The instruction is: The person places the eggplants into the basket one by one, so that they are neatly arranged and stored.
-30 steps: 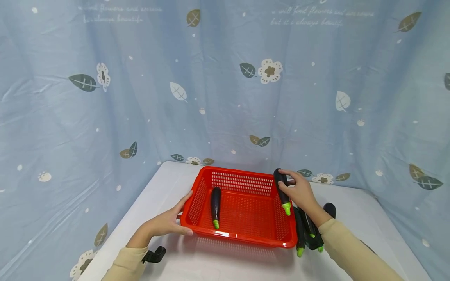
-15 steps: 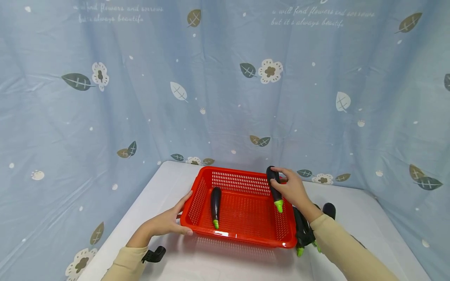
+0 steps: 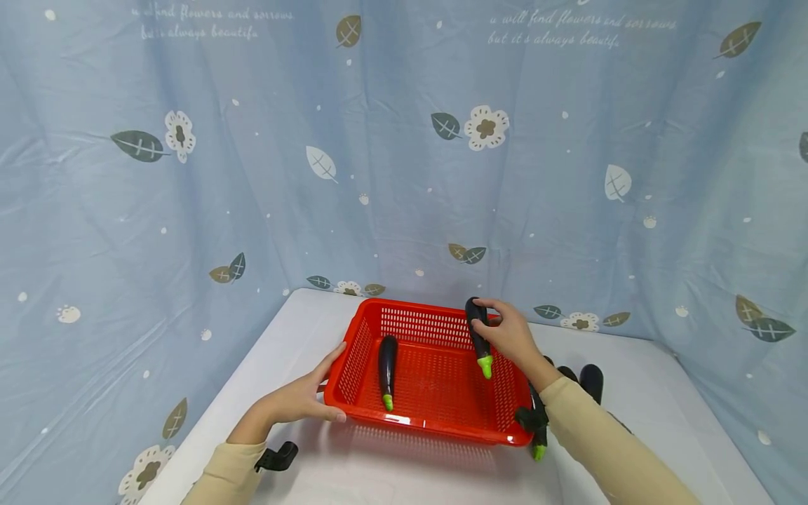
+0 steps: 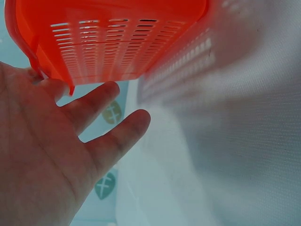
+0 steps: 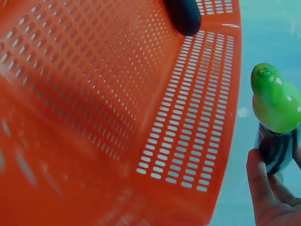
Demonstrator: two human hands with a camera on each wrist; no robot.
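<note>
My right hand point(image 3: 513, 335) holds a dark eggplant point(image 3: 477, 330) with a green stem end, pinched between thumb and fingers. It hangs tilted over the right part of a red perforated basket point(image 3: 435, 423), stem toward me. In the right wrist view the green stem end point(image 5: 277, 101) shows beyond the basket wall. Another eggplant point(image 3: 388, 366) lies inside the basket at the left. My left hand point(image 3: 298, 401) touches the basket's left end with spread fingers; in the left wrist view two straight fingers point(image 4: 120, 141) extend below the rim, apart from the wall.
Several more eggplants point(image 3: 591, 380) lie on the white table point(image 3: 650, 393) right of the basket, partly hidden by my right sleeve point(image 3: 593, 421). Black wrist devices point(image 3: 278, 457) sit by both wrists. A blue patterned curtain point(image 3: 391, 175) hangs behind the table.
My right hand has carried the eggplant leftward from the basket's right rim to over its inside. The left hand and basket have stayed in place.
</note>
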